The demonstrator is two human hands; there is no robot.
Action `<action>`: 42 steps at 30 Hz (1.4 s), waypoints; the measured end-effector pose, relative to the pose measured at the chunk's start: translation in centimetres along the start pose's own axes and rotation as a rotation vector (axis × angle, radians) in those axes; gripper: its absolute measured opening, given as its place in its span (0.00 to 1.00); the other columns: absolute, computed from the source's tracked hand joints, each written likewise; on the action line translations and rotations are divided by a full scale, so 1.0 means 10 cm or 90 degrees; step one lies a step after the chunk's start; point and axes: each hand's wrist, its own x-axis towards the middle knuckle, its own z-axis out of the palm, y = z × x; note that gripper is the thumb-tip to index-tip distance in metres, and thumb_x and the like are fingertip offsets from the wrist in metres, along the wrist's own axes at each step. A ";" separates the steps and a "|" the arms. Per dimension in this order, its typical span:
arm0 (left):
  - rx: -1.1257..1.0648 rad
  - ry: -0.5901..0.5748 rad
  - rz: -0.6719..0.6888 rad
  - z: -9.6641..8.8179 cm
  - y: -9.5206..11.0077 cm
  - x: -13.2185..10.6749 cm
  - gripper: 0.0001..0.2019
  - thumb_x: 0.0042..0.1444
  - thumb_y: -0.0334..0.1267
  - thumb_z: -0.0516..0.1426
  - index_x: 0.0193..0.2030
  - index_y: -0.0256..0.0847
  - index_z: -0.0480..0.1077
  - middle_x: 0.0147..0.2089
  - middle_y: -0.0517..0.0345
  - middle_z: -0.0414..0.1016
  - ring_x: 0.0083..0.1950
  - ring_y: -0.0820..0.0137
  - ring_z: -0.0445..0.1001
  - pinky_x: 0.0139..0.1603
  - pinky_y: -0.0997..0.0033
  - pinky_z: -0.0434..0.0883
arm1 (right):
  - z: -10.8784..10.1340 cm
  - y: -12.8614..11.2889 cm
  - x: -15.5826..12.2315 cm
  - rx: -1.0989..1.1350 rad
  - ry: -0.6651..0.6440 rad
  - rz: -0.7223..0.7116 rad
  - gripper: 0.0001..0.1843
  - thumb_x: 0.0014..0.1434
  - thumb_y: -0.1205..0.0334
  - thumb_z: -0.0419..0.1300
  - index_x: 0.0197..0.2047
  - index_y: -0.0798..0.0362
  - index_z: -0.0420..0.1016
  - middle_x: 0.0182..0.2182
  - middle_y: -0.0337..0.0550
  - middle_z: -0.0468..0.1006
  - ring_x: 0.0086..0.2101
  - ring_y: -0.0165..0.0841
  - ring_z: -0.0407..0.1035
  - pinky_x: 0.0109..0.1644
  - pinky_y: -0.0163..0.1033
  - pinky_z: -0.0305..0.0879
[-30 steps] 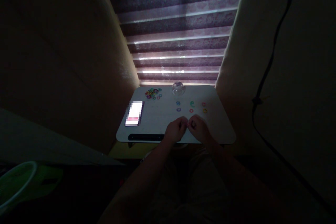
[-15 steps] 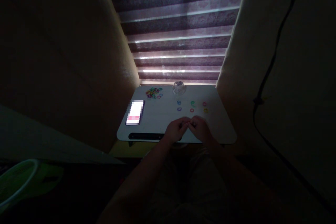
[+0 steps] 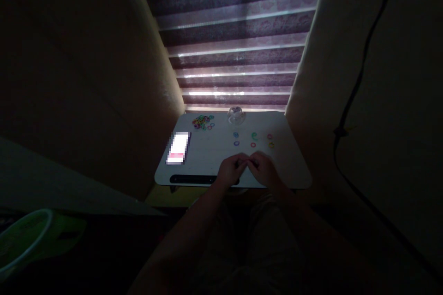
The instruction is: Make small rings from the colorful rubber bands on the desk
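Observation:
My left hand and my right hand meet at the near edge of a small white lap table. Both have their fingers curled and pinched together over something tiny that the dim light hides. Just beyond my hands, small coloured rings lie apart in two short rows. A heap of several more coloured rings sits at the table's far left. A small clear round container stands at the far edge.
A lit phone lies on the table's left side, above a dark slot in the near edge. Striped blinds hang behind. A black cable runs down the right wall. A green object sits low left.
My hands stay pinched together at the table's near edge, with only slight finger shifts. The camera view has drifted a little.

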 end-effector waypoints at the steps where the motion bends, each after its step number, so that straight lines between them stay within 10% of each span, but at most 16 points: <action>1: 0.010 -0.001 -0.004 0.00 0.00 0.00 0.09 0.59 0.41 0.58 0.41 0.42 0.78 0.38 0.60 0.81 0.38 0.72 0.76 0.44 0.75 0.71 | 0.00 0.01 0.00 -0.008 -0.004 0.000 0.07 0.59 0.62 0.57 0.30 0.51 0.68 0.25 0.39 0.70 0.28 0.32 0.64 0.32 0.36 0.57; 42: 0.053 0.035 -0.037 0.02 0.01 -0.02 0.09 0.61 0.40 0.54 0.41 0.40 0.74 0.36 0.58 0.79 0.36 0.71 0.74 0.40 0.74 0.69 | 0.04 0.04 0.00 -0.023 0.005 0.005 0.09 0.63 0.59 0.57 0.31 0.51 0.70 0.27 0.41 0.71 0.28 0.32 0.64 0.33 0.37 0.58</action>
